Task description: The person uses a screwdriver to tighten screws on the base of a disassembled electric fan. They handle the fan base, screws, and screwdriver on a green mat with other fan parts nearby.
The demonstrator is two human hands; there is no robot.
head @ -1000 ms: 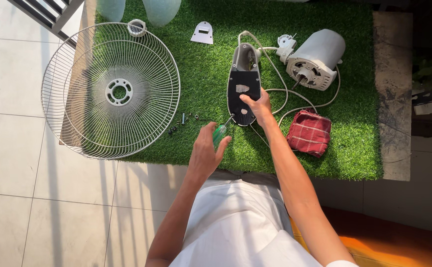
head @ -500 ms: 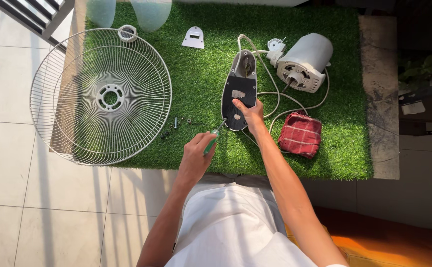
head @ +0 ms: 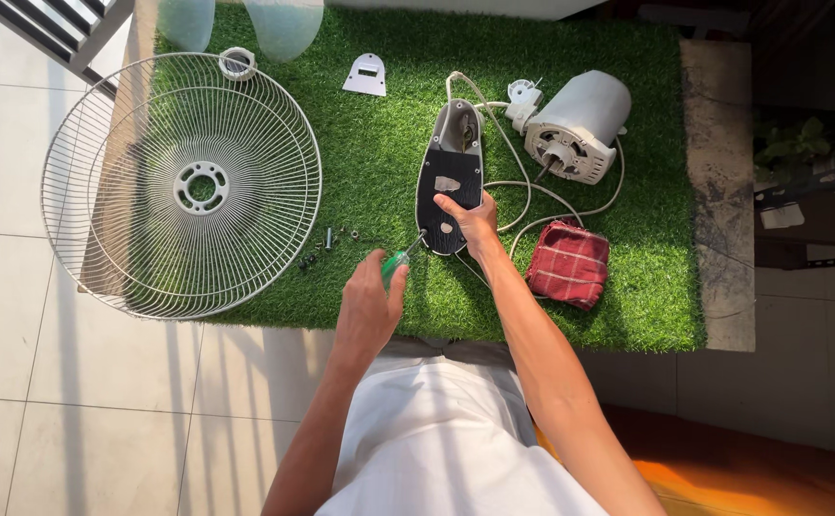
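Green turf: left hand [head: 368, 308] fingers clamp a screwdriver [head: 400, 260]; right hand [head: 470, 218] fingers press the fan housing [head: 450, 182].

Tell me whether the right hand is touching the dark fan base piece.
Touching. The head view shows the right hand lying on the lower end of the dark fan base piece, fingers pressed on its surface, no gap.
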